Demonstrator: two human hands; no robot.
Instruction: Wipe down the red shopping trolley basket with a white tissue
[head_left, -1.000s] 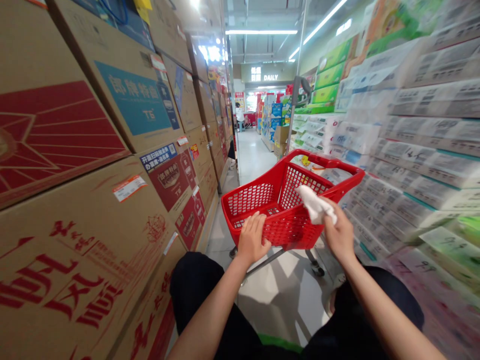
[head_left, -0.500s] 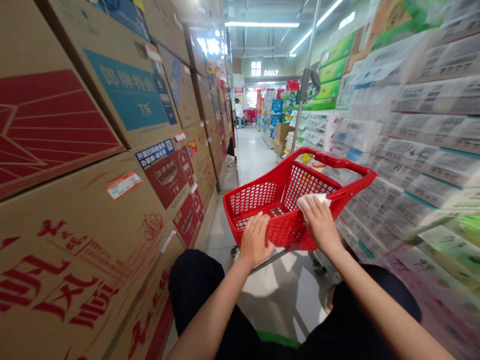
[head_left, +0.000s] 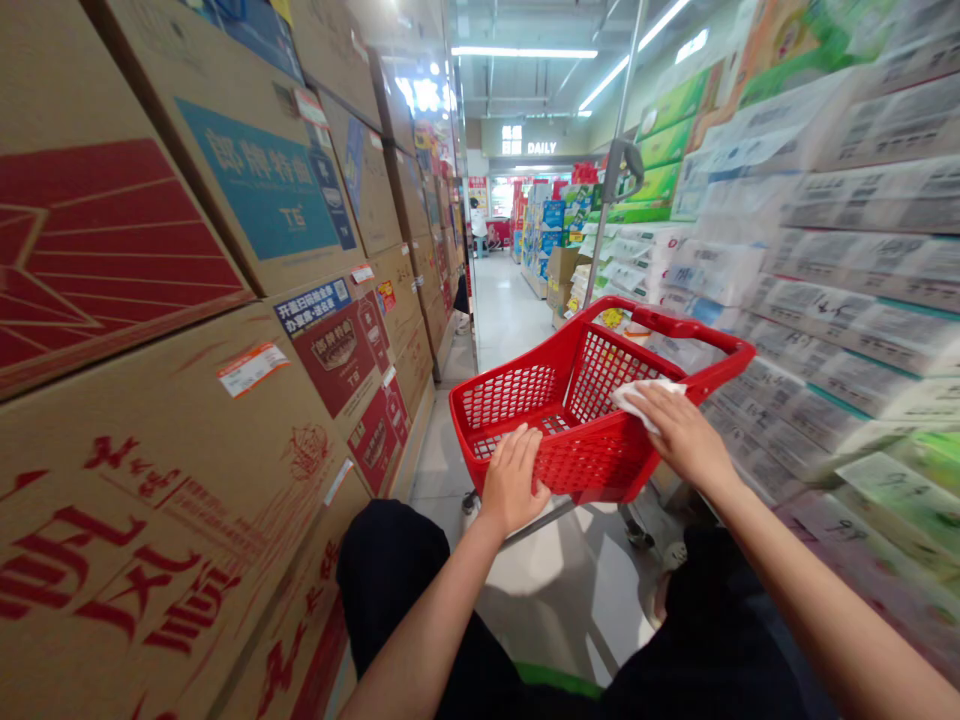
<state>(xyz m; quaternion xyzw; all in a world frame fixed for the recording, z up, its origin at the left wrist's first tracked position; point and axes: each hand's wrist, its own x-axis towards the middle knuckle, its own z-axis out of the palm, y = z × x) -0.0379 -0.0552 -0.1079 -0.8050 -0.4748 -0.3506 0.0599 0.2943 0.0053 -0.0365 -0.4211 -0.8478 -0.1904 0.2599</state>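
Note:
A small red plastic shopping cart [head_left: 581,465] with perforated basket walls stands in front of my knees, its handle toward the right. My left hand [head_left: 514,480] grips the near top rim, fingers curled over it and thumb on the outside. Farther right on the same rim, close to the handle end, my right hand [head_left: 682,430] presses a white cloth [head_left: 637,397] against the red plastic. Part of the cloth sticks out past the fingers; the rest is hidden under them. I see bare basket floor through the opening.
Stacked cardboard cartons [head_left: 187,480] wall in the left side. Piled packs of paper tissue [head_left: 862,270] line the right. A metal pole [head_left: 611,180] rises behind the cart. The tiled floor [head_left: 499,300] runs down the aisle to a distant person [head_left: 478,222].
My right hand has slid right along the cart's rim toward the handle, carrying the cloth. My left hand has kept its place on the rim.

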